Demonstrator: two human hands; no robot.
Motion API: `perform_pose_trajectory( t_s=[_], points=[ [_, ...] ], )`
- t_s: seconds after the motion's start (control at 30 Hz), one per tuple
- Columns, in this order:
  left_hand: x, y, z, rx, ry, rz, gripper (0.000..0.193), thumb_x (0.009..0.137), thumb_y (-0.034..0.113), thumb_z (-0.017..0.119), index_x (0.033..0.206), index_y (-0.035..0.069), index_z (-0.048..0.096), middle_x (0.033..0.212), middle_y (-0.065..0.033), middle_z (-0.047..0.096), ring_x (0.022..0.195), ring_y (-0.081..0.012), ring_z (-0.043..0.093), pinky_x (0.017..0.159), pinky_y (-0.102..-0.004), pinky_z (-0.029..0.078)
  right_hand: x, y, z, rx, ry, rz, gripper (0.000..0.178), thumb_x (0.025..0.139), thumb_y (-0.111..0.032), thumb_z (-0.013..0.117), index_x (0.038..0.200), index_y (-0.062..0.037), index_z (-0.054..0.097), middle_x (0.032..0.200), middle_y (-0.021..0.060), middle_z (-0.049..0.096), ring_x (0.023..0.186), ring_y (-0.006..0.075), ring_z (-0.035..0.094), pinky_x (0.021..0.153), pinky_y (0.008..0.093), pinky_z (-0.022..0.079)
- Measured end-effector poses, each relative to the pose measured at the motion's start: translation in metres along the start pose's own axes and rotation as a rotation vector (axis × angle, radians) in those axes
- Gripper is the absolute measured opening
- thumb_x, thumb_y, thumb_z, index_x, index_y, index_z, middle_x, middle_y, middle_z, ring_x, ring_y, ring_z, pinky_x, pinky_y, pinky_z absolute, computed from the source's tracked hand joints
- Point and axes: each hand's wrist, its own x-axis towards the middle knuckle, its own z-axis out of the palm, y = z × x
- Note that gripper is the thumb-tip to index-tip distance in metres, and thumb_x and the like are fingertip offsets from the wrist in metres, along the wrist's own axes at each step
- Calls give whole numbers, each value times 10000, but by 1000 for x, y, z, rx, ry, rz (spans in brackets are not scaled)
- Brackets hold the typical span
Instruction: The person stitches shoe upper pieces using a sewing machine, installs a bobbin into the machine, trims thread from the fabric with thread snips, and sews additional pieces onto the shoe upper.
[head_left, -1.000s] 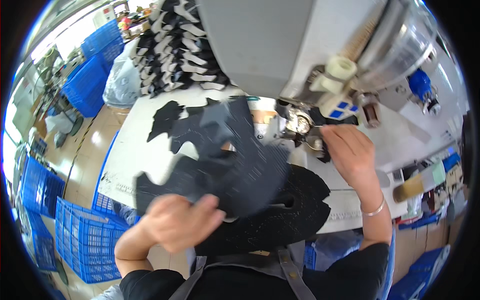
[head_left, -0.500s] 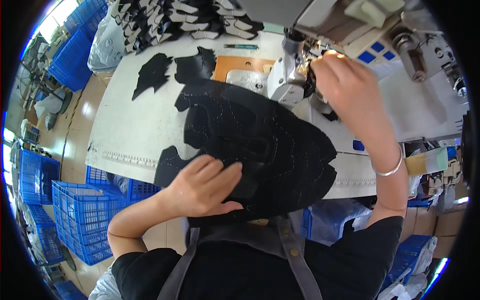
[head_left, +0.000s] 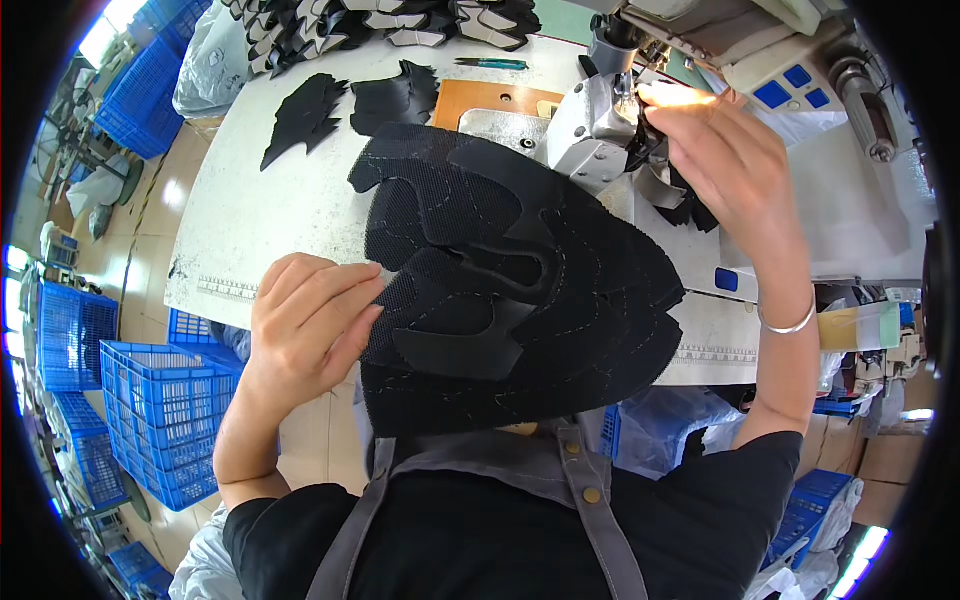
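A large black mesh piece [head_left: 600, 300] with lighter stitch lines and smooth overlays, like a flat shoe upper, spreads from the table's front over my lap. At its left edge my left hand [head_left: 310, 325] is closed, fingertips and thumb pinching the border. My right hand [head_left: 730, 160] is bent beside the sewing machine's metal head [head_left: 590, 130], fingertips close to the needle area. What those fingers hold is hidden. Black scraps of material [head_left: 690, 205] hang below that hand, right of the machine head.
Two jagged black cut pieces [head_left: 303, 118] lie on the white table [head_left: 225, 220] beyond the mesh. A teal pen [head_left: 490, 64] and stacked black-and-white parts [head_left: 400, 22] lie at the back. Blue crates [head_left: 165, 420] stand on the floor at left.
My left hand has moved left from on top of the black piece to its left edge. The piece's left flap no longer sticks out. My right hand stays by the machine, shifted slightly right.
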Motion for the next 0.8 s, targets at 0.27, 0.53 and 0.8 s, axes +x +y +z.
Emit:
perform_pose_trajectory(
  t_s=[0.27, 0.53, 0.8],
  points=[
    [7, -1, 2, -89, -1, 6, 198, 667, 10, 723, 862, 5, 695, 907, -100, 686, 754, -223, 622, 688, -333, 477, 2, 2, -2, 12, -4, 8, 357, 734, 16, 696, 1081, -66, 667, 820, 96, 657, 715, 246, 626, 656, 352, 491],
    [17, -3, 9, -264, -67, 2, 161, 682, 8, 728, 841, 8, 703, 903, -99, 694, 755, -229, 626, 668, -329, 478, 4, 4, 4, 11, 63, -5, 382, 673, -4, 700, 1041, -83, 637, 795, 52, 633, 754, 226, 626, 638, 344, 513],
    [24, -2, 12, -477, -175, -107, 182, 706, 2, 712, 885, 30, 718, 918, -98, 703, 782, -242, 638, 680, -330, 484, 5, 1, 2, 19, 43, 19, 339, 680, -13, 719, 1005, -75, 645, 779, 50, 628, 723, 230, 624, 610, 335, 504]
  ],
)
